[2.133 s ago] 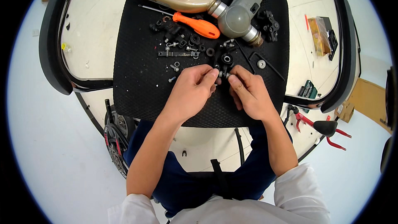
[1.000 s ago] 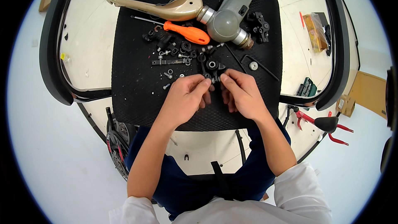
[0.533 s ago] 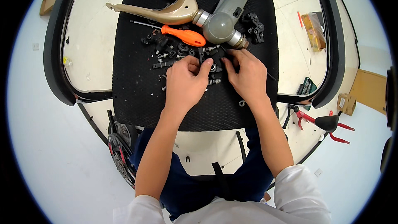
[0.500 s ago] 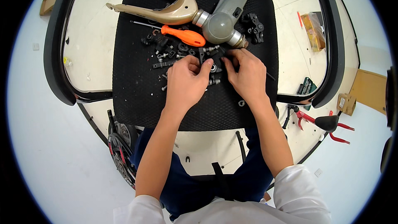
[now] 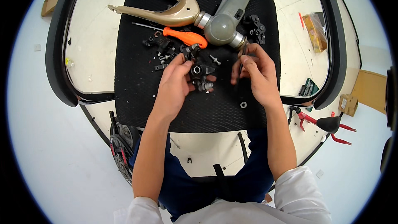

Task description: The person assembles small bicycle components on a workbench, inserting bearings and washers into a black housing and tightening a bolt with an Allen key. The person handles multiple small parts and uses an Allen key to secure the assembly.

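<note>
My left hand (image 5: 176,81) is closed on a black metal bicycle part (image 5: 198,70) with a round ringed hole and silver bolts, lifted above the black chair seat (image 5: 141,99). My right hand (image 5: 258,68) pinches a thin dark rod, which looks like a hex key (image 5: 243,53); its lower end is blurred. Between the hands lies a small silver bolt (image 5: 215,59). A silver nut (image 5: 243,105) rests below my right hand. Beyond my left hand are several loose black parts (image 5: 159,45) and an orange-handled screwdriver (image 5: 186,37).
A beige fork (image 5: 178,14) joined to a grey frame tube (image 5: 222,29) lies across the seat's far side. Beside it is a black bicycle part (image 5: 256,30). Chair armrests (image 5: 58,54) rise on both sides. A red-handled tool (image 5: 309,118) and boxes (image 5: 347,103) are at right.
My left hand has picked up the black part and moved slightly left with it. My right hand has moved right and turned, with the thin rod now more upright.
</note>
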Tool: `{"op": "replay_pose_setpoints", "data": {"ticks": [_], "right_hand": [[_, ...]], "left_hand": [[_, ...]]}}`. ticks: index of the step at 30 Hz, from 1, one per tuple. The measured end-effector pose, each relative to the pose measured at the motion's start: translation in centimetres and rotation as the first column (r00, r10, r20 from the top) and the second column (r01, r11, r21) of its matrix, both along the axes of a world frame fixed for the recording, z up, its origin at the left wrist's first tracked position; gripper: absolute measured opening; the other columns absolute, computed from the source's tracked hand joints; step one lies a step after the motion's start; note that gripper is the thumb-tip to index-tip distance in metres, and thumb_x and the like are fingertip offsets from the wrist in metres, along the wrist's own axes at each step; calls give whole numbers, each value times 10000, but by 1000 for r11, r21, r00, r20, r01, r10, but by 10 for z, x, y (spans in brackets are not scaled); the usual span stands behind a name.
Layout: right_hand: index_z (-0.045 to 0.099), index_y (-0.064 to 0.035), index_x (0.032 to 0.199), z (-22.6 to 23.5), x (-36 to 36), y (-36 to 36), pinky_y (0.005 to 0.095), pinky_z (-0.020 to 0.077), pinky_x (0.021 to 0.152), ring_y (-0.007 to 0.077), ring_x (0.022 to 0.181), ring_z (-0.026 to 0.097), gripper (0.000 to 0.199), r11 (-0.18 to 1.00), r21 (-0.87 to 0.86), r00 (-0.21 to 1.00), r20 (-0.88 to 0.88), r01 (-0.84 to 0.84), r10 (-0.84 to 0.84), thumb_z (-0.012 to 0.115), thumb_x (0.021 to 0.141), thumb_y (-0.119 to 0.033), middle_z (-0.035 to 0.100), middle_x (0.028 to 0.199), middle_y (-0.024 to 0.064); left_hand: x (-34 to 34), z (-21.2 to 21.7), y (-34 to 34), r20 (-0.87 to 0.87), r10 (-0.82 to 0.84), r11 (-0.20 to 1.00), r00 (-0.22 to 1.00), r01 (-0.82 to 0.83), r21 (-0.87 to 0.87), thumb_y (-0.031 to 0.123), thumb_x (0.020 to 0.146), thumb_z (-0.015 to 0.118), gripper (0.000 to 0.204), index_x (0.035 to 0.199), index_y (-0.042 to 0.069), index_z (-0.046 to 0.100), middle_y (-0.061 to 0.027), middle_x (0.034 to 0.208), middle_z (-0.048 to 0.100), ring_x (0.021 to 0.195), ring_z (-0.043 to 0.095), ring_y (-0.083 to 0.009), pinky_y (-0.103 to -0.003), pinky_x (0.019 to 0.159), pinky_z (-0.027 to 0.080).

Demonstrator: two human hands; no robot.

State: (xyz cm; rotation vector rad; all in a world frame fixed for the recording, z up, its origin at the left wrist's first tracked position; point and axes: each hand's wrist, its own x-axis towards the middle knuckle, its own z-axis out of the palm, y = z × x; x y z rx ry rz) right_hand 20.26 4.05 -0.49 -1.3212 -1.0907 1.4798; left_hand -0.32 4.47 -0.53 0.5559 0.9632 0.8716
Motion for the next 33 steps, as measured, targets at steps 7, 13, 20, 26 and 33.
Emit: {"op": "replay_pose_setpoints", "data": {"ticks": [7, 13, 20, 26, 33], "right_hand": [[708, 8, 1010, -3, -7, -7, 226, 406, 501, 47, 563, 524, 168, 977, 186, 974, 215, -106, 64, 697, 882, -102, 676, 763, 51], [760, -30, 928, 19, -10, -15, 239, 375, 478, 85, 509, 506, 144, 906, 266, 876, 444, -329, 189, 752, 786, -49, 627, 642, 47], [765, -20, 915, 15, -15, -21, 231, 320, 451, 73, 486, 472, 165, 901, 305, 890, 426, -310, 162, 761, 750, -10, 592, 599, 33], [733, 20, 891, 13, -11, -22, 231, 357, 496, 59, 536, 492, 114, 922, 155, 876, 398, -356, 271, 745, 793, -36, 597, 620, 27], [709, 11, 939, 12, 6, -16, 265, 431, 578, 100, 616, 540, 146, 997, -21, 890, 450, -71, 73, 697, 861, -112, 634, 683, 55]], "left_hand": [[-7, -12, 0, 249, 53, 986, 967, -12, -166, 250, 995, 351, 314, 1103, 0, 507, -134, 913, 634, 611, 597, -210, -303, 465, 422], [5, -9, 2, 28, 112, 968, 993, -103, -228, 380, 1031, 407, 385, 1094, 28, 548, -75, 868, 626, 511, 503, -135, -251, 400, 301], [15, -7, -1, -71, 86, 979, 994, -97, -177, 369, 989, 543, 315, 1099, 74, 541, -19, 842, 594, 559, 509, -83, -213, 437, 305], [18, -14, -6, -357, 43, 996, 933, -14, 82, 350, 997, 537, 281, 1069, 78, 530, -12, 866, 579, 661, 517, -72, -207, 507, 396], [5, -7, 4, -283, 236, 971, 930, -216, 99, 318, 1024, 488, 254, 1036, 65, 503, -55, 872, 578, 576, 479, -80, -204, 496, 373]]}}
